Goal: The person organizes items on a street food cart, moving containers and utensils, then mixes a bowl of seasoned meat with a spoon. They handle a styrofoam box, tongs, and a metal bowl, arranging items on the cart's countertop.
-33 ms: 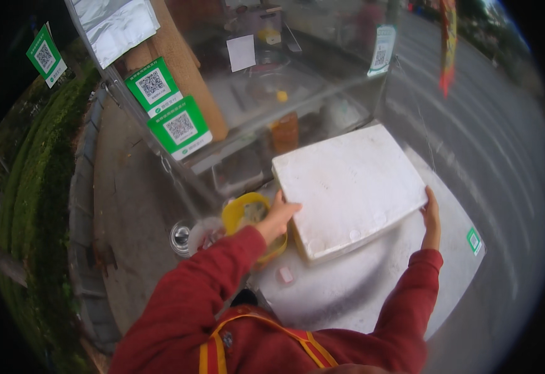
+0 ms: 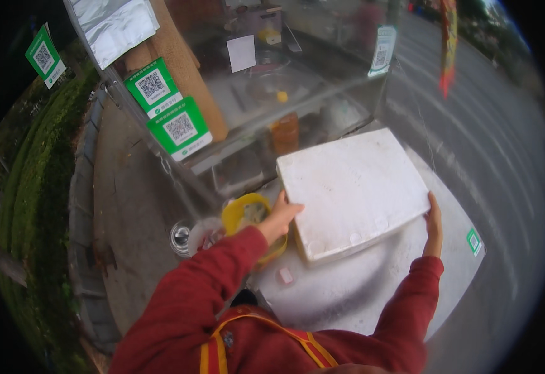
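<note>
L grip (image 2: 278, 219) & R grip (image 2: 434, 222) hold white box (image 2: 353, 193) by opp. edges, w/ tabletop (image 2: 341, 305) showing past its near edge.

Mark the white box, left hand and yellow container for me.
White box (image 2: 354, 192): head view, middle of its top.
Left hand (image 2: 278, 219): head view, back of the hand.
Yellow container (image 2: 232, 214): head view, left wall.

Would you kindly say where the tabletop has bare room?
Bare patches lie between the pinkish item and right sleeve, and between the right hand and green sticker; left of the white box, the left hand and yellow tub crowd it.
</note>
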A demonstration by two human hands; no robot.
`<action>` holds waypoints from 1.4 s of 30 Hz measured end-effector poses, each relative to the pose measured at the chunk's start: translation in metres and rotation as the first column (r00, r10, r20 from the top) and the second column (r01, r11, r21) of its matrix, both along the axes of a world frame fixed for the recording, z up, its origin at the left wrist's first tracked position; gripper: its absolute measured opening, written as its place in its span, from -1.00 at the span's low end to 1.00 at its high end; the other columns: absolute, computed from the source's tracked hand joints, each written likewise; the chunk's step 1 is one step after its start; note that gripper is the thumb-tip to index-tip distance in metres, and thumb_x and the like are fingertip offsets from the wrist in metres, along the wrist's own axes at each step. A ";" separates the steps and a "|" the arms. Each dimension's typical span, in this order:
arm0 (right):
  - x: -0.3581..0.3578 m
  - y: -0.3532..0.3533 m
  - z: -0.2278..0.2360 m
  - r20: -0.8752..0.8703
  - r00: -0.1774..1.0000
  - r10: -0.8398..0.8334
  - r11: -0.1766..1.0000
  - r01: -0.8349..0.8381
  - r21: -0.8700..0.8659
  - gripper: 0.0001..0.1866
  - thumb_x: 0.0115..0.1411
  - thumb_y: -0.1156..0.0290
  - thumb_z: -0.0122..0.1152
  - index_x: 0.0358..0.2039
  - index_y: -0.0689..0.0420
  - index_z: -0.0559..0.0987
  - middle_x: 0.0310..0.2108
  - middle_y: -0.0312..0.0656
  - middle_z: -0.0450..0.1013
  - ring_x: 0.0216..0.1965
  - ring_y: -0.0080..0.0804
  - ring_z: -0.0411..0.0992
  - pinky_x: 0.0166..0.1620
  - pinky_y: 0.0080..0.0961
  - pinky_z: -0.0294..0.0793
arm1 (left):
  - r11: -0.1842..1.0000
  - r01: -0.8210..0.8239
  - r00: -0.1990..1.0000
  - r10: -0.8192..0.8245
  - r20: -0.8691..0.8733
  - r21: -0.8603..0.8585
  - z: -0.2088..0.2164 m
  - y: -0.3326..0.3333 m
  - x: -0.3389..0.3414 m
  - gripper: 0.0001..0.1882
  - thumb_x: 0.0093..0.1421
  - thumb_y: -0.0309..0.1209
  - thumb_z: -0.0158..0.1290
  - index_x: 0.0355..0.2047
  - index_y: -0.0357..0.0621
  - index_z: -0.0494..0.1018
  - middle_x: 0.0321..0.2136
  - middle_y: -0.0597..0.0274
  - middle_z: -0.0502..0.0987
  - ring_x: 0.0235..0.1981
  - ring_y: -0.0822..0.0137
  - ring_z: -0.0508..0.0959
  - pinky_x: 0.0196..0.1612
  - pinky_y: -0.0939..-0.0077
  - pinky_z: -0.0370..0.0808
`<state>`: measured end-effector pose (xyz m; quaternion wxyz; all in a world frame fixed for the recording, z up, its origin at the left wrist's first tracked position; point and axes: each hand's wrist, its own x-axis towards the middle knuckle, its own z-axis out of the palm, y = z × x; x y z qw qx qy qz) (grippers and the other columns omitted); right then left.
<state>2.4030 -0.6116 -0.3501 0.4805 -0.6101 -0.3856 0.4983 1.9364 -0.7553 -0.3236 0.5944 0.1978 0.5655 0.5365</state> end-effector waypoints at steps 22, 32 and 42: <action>-0.024 -0.301 0.082 0.850 0.367 -0.378 0.925 0.191 0.328 -0.40 0.22 0.18 0.16 0.16 0.28 0.33 0.11 0.04 0.33 0.08 -0.18 0.35 0.09 -0.29 0.35 | 0.845 0.434 0.396 0.132 -0.909 0.312 0.045 0.033 0.041 -0.37 -0.05 -0.69 -0.01 0.12 -0.23 0.28 0.01 -0.04 0.39 0.11 0.03 0.33 0.25 0.12 0.15; -0.344 -0.360 0.121 0.592 0.699 -0.401 0.769 -0.095 0.632 -0.73 0.27 0.37 0.09 -0.12 0.30 0.53 -0.14 -0.09 0.50 -0.15 -0.28 0.45 -0.01 -0.39 0.41 | 0.190 0.892 0.439 -0.147 -0.886 0.411 0.080 -0.240 -0.181 -0.71 -0.01 -0.53 0.08 -0.22 -0.16 0.57 -0.38 0.11 0.60 -0.30 0.15 0.54 -0.09 0.27 0.39; -0.836 -0.390 0.108 0.715 0.609 0.344 0.502 -0.762 0.408 -0.76 -0.03 0.63 0.25 -0.27 0.25 0.56 0.08 0.01 0.38 -0.38 -0.28 0.51 -0.24 -0.46 0.51 | 0.998 0.055 0.244 -0.008 -0.970 0.005 0.086 -0.544 -0.661 -0.56 -0.01 -0.63 0.04 -0.05 -0.13 0.48 -0.14 0.03 0.55 -0.06 0.01 0.50 0.08 0.11 0.33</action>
